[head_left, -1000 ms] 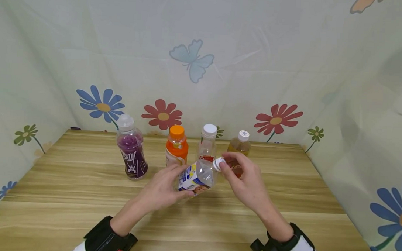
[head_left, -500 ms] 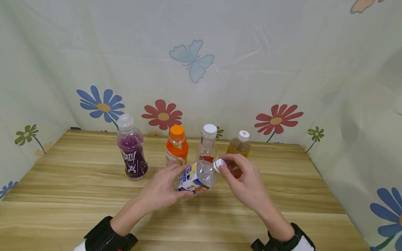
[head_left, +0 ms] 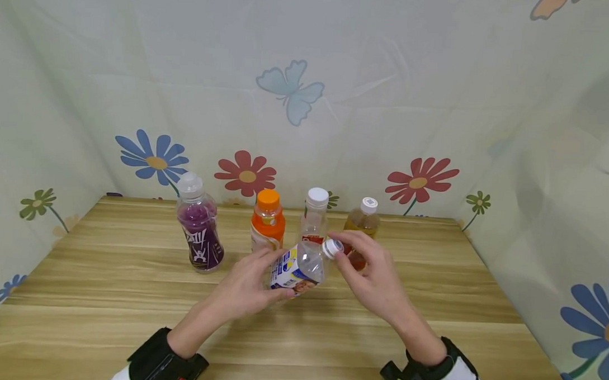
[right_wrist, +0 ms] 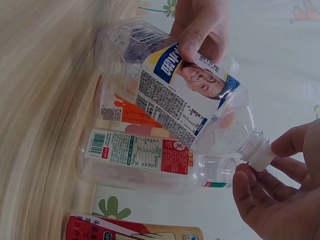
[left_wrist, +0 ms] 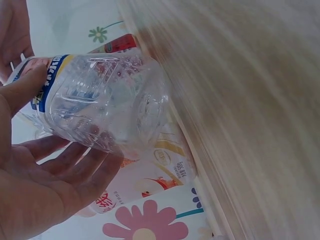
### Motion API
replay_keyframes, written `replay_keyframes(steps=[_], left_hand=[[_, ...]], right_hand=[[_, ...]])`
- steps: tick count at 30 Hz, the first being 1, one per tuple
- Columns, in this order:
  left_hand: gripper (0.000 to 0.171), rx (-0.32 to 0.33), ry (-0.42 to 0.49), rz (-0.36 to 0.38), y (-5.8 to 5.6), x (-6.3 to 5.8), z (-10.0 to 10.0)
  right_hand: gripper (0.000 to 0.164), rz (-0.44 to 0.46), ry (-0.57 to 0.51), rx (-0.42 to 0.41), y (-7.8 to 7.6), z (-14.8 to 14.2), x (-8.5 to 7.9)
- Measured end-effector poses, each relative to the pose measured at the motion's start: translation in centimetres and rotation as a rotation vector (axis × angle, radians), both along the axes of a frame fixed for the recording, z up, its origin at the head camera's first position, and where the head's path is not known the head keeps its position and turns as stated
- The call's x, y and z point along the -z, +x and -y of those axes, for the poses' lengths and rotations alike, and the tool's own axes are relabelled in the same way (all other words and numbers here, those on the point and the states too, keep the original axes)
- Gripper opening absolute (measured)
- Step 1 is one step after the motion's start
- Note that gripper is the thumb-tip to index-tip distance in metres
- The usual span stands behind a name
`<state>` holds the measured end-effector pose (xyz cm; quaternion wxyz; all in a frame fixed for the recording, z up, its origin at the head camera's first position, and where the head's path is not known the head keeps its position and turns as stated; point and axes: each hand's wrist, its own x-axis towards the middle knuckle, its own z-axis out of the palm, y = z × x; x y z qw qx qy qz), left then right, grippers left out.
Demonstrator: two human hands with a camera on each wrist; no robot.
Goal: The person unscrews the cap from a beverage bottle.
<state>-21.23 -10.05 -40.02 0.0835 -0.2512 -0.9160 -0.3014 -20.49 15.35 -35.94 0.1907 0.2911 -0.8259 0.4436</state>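
My left hand (head_left: 246,286) grips a clear, colourless plastic bottle (head_left: 309,265) with a blue, white and yellow label, tilted above the table with its neck to the right. In the left wrist view the bottle's base (left_wrist: 152,102) faces the table, and fingers and thumb lie around its sides. A white cap (head_left: 332,247) sits at the bottle's mouth. My right hand (head_left: 377,279) pinches this cap between thumb and fingers. The right wrist view shows the cap (right_wrist: 261,156) at the neck, with the thumb against it and fingertips on the other side.
Behind the hands stand a purple drink bottle (head_left: 202,237), an orange-capped bottle (head_left: 268,222), a clear white-capped bottle (head_left: 315,215) and an amber drink bottle (head_left: 362,221). They stand in a row on the wooden table (head_left: 104,306). A flowered curtain (head_left: 336,146) hangs behind.
The right hand's thumb and fingertips have shifted slightly around the cap, and more of the cap's side shows. The bottle, the left hand and the standing bottles stay nearly still.
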Motion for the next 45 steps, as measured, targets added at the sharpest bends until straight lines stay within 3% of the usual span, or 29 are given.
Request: replay_keyframes(steps=[7,23,31,45], left_hand=[[0.078,0.016,0.016,0.004,-0.05,0.04,-0.05],[0.077,0.016,0.006,0.021,0.07,0.0,-0.11],[0.078,0.005,-0.002,0.01,0.02,0.02,-0.1],[0.078,-0.004,-0.006,-0.001,-0.19,0.21,-0.01]], right_hand=[[0.035,-0.001,-0.018,0.001,-0.07,0.06,-0.07],[0.02,0.071,-0.028,0.091,-0.28,-0.19,-0.01],[0.023,0.073,0.011,0.075,-0.2,-0.32,-0.08],[0.026,0.047,0.004,-0.029,-0.22,-0.42,-0.32]])
